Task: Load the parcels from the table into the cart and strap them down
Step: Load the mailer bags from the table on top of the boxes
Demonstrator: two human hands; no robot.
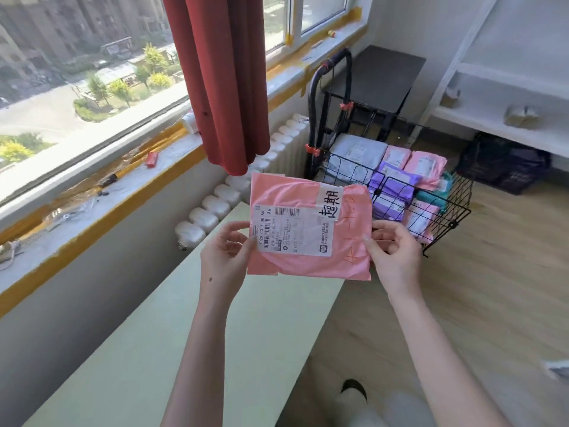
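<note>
1. table (pixel 215 334): pale green top that runs from us up to the near side of the cart (pixel 314 124). It is the source surface. We stand at the end closest to the cart, which we judge keeps each carry short.

2. cart: black tube frame with a wire basket, parked just past the table's far end. The basket opens upward, so goods can be lowered in from above.

3. load (pixel 397 180): inside the cart are grey, pink, purple and teal soft mailers. They lie flat and overlap, which we judge keeps the pile low enough to strap. We see no strap across it yet. Loading looks well along, and tying down is not begun.

4. parcel (pixel 308 195): 1 pink mailer, held in the air on the table side of the cart, short of the basket. It is turned face-on to us, likely so its markings can be read before it goes in.

5. left hand (pixel 224 251): clamped on the parcel's edge farther from the cart, thumb in front and fingers behind.

6. right hand (pixel 395 251): clamped on the edge nearer the cart in the same pinch. 2 grips at opposite edges keep the limp bag spread flat.

7. label (pixel 292 232): white and printed, on the parcel's face turned away from the cart.
</note>
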